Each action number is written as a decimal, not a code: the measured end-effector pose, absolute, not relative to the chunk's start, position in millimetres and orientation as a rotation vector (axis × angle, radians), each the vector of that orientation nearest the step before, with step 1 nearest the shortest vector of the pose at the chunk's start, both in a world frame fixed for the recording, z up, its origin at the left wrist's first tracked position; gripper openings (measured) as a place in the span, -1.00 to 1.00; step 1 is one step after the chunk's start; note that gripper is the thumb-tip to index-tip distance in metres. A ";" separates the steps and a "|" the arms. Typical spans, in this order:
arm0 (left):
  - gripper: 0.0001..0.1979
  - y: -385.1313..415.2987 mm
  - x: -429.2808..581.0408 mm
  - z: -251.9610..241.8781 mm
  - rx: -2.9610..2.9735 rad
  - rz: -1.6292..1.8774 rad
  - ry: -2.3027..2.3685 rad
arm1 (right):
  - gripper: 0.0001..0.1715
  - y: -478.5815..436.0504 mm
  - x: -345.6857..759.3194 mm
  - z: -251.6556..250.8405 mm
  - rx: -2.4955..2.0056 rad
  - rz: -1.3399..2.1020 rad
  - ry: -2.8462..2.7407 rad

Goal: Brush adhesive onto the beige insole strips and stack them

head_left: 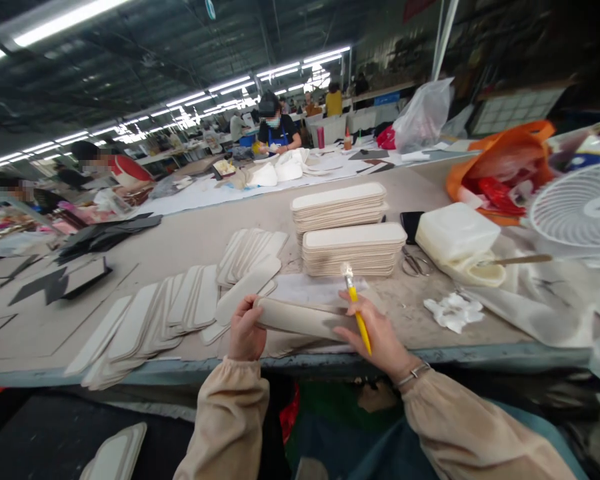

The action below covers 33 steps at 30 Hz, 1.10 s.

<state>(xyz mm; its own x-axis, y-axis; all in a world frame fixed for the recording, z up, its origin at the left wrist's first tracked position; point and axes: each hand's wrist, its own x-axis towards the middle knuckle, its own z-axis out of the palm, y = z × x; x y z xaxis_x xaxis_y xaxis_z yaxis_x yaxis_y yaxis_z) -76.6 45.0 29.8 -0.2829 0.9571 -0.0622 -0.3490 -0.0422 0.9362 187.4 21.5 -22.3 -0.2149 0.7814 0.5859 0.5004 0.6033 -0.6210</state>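
Note:
Between my hands is a long beige strip with rounded ends point(300, 319), held just above the front of the table. My left hand point(247, 330) pinches its left end between thumb and fingers. In my right hand point(377, 330) is a yellow-handled brush point(359, 310), bristles up and whitish; the fingers of that hand also reach the strip's right end. Beyond the strip stand two stacks of similar pieces, the nearer stack point(354, 250) and the farther stack point(340, 203). To the left, many more pieces point(180, 300) lie fanned out in overlapping rows.
Right of the stacks are scissors point(416, 262), a white plastic container point(457, 233) with a stick across it, and crumpled white material point(454, 311). A white fan point(580, 207) and an orange bag point(500, 167) stand farther right. Black sheets point(107, 233) lie at left. A co-worker point(279, 127) sits opposite.

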 end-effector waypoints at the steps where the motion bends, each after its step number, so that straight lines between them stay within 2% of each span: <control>1: -0.73 47.2 -76.3 35.0 0.781 1.562 1.114 | -0.66 22.2 182.9 -21.1 -1.002 0.414 -1.900; 5: -0.73 61.8 -74.2 53.8 0.812 1.576 1.071 | -0.68 24.8 164.3 -21.4 -0.930 0.588 -1.899; 9: -0.68 80.0 -79.3 61.0 0.816 1.619 1.124 | -0.75 24.1 148.9 -23.3 -0.975 0.568 -1.811; 18: -0.65 84.1 -89.8 33.4 0.557 1.683 1.051 | -0.63 28.1 128.2 -20.7 -1.201 0.709 -1.594; 25: -0.51 83.4 -78.5 30.8 0.391 1.742 0.926 | -0.68 33.6 126.6 -20.6 -1.202 0.702 -1.644; 33: -0.45 78.5 -71.7 34.1 0.300 1.786 0.854 | -0.67 33.8 132.4 -21.1 -1.252 0.744 -1.623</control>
